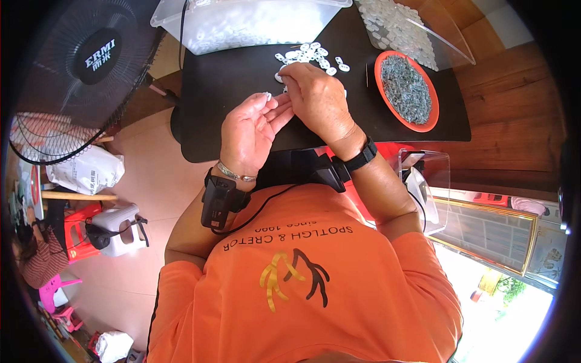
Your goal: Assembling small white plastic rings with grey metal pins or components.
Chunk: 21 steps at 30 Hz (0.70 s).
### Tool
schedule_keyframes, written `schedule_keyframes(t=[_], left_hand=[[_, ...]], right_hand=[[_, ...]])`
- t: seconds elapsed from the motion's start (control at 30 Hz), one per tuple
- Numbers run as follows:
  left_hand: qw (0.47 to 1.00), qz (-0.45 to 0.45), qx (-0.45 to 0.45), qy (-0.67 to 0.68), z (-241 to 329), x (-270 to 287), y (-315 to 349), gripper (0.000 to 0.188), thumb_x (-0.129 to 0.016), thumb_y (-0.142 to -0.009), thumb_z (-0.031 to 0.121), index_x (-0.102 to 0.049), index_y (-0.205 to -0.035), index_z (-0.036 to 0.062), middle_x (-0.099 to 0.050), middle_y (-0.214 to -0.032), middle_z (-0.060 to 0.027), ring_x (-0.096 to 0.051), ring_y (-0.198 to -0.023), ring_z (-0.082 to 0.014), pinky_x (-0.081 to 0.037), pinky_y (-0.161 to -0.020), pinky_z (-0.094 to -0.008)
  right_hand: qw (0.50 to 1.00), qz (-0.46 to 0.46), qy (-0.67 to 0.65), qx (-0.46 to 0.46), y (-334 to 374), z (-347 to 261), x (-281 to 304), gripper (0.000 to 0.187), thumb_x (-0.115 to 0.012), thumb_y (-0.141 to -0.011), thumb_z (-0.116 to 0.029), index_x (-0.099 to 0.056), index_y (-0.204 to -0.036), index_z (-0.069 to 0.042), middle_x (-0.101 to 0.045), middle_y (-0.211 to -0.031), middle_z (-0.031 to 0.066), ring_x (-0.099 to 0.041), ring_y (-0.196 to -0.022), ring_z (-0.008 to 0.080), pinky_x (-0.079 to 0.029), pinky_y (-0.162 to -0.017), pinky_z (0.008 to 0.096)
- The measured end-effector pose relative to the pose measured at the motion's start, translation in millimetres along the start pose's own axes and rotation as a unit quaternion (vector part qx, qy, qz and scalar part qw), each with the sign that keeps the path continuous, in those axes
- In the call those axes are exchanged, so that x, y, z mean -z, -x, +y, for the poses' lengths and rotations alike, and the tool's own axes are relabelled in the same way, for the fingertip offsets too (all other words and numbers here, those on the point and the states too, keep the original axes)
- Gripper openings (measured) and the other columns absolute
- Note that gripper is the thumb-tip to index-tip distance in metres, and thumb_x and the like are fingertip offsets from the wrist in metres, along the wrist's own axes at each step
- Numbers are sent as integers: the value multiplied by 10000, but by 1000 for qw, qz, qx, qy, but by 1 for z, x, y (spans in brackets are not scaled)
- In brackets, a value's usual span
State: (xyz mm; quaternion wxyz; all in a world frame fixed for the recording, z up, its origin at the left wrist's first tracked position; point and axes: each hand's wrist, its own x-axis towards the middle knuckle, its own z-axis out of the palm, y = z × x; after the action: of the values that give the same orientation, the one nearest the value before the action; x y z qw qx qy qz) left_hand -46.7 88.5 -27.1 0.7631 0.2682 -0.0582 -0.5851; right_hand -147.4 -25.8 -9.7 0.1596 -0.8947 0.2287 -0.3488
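My left hand [247, 134] is turned palm up over the near part of a dark table [233, 78]. Its thumb and a finger pinch a small white plastic piece [267, 95]. Touching the left fingertips, my right hand [319, 100] is bent palm down with its fingers drawn together. Another white piece [278, 77] shows at the right fingertips; whether they grip it is hard to make out. Just beyond the hands lies a loose pile of white oval pieces [324, 63], some with dark marks.
Right of my hands stands an orange-red oval tray [380, 91] heaped with small grey pieces. A translucent bin [254, 27] and a clear bin [451, 39], both with white pieces, stand at the back. A black fan [78, 72] is at the left, near a grey stool [124, 233].
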Motion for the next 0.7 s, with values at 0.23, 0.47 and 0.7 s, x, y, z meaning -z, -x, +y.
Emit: schedule_keyframes(t=[0.23,0.47,0.7], left_hand=[[999,4,12,-31,4,-2,5,165,-458,-915,109,-545,-814,11,-590,-1135,-273,-583,-1099,-354,-452,-989,-411],[998,18,-13,-66,0,-2,7,155,-471,-912,119,-544,-812,26,-616,-961,-130,-611,-979,-235,-467,-955,-391],[985,-16,-53,-165,-3,-7,13,152,-509,-911,157,-566,-868,23,-598,-905,-76,-604,-929,-177,-469,-922,-352]], right_hand=[[991,-35,-128,-28,-2,4,28,115,-646,-825,-82,-687,-917,-25,-669,-795,87,-636,-654,190,-495,-600,279],[993,-100,-58,16,4,-6,35,78,-667,-803,-81,-678,-856,-25,-646,-762,92,-642,-649,244,-502,-600,305],[992,-101,-65,37,10,-4,35,71,-655,-797,-70,-642,-846,-21,-652,-773,96,-639,-662,263,-506,-599,316]])
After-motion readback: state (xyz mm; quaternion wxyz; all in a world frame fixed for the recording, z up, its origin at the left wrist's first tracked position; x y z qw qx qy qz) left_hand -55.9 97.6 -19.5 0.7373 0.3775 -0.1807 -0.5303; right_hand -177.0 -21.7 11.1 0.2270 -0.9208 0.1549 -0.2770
